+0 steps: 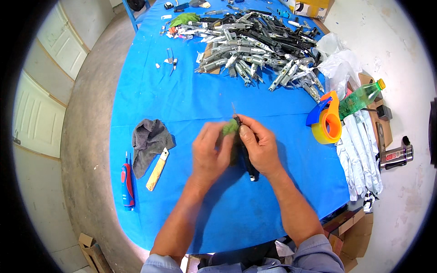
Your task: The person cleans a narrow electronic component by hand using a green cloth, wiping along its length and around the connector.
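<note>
head view: your right hand (pixel 263 148) is clamped on a slim black bar (pixel 248 161), held over the blue-covered bench (pixel 182 100), on your side of the pile of silver and black parts (pixel 255 48). your left hand (pixel 210 148) is blurred but looks pinched on a green cloth (pixel 231 127) at the bar's far end. reads as a wiping step; next move calls for a firm right grip, light cloth pressure. lettering on the carton (pixel 312 8) and steel flask (pixel 397 156); can't make out any on the bar.
</note>
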Tool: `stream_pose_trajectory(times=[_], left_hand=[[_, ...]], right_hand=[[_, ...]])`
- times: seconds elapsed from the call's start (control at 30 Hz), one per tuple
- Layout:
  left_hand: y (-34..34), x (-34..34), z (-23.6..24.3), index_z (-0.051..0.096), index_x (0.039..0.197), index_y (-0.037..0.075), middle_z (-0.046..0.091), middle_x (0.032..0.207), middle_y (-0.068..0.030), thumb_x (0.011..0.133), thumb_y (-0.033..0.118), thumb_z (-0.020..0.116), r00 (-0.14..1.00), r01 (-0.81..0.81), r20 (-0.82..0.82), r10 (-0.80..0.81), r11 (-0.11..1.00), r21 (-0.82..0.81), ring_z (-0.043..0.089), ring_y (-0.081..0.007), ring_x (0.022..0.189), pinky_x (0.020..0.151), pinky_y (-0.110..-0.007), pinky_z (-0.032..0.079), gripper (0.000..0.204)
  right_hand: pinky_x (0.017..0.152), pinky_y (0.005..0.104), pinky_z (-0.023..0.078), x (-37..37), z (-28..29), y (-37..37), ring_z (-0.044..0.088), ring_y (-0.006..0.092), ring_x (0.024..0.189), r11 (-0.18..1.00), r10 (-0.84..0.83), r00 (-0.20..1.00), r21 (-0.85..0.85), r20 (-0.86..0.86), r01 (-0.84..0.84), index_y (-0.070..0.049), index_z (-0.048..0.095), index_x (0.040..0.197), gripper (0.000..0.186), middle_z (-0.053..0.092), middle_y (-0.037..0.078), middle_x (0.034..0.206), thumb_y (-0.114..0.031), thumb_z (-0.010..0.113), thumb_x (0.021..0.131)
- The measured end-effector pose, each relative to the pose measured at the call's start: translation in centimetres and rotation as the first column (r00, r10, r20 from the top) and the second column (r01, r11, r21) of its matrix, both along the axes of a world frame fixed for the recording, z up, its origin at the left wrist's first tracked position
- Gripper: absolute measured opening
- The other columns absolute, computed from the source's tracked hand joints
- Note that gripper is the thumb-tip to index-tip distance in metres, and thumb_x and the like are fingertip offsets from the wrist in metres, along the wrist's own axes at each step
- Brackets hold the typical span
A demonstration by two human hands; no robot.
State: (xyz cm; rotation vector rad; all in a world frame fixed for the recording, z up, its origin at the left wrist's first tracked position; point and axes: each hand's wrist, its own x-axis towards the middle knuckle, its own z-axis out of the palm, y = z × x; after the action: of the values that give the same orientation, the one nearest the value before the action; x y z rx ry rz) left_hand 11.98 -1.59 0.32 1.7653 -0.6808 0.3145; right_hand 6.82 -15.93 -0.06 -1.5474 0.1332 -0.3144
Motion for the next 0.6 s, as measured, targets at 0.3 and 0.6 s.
stream_pose_trajectory(times=[0.3,0.6], left_hand=[[1.0,0.9,0.0,0.067,0.108,-0.001,0.068,0.091,-0.0137,0.094,0.005,0.067,0.998,-0.058,-0.013,0.059,0.998,0.018,0.067,-0.0248,0.079,0.07,-0.034,0.051,0.016],[0.5,0.4,0.1,0.067,0.11,0.001,0.067,0.095,-0.0147,0.091,-0.002,0.068,0.996,-0.025,0.084,0.016,0.994,0.108,0.068,-0.0292,0.081,0.068,-0.037,0.053,0.019]], right_hand=[[0.082,0.0297,0.052,-0.5,1.0,1.0,0.063,0.0133,0.091,0.989,0.043,0.998,-0.143,-0.034,-0.048,0.0,0.06,0.137,0.045,0.068,0.01,0.108,-0.008,0.066,0.093],[0.076,0.0366,0.052,-0.2,1.0,0.6,0.064,0.027,0.085,0.913,0.007,0.999,-0.406,-0.036,-0.021,-0.002,0.063,0.133,0.046,0.065,0.015,0.099,-0.004,0.066,0.087]])
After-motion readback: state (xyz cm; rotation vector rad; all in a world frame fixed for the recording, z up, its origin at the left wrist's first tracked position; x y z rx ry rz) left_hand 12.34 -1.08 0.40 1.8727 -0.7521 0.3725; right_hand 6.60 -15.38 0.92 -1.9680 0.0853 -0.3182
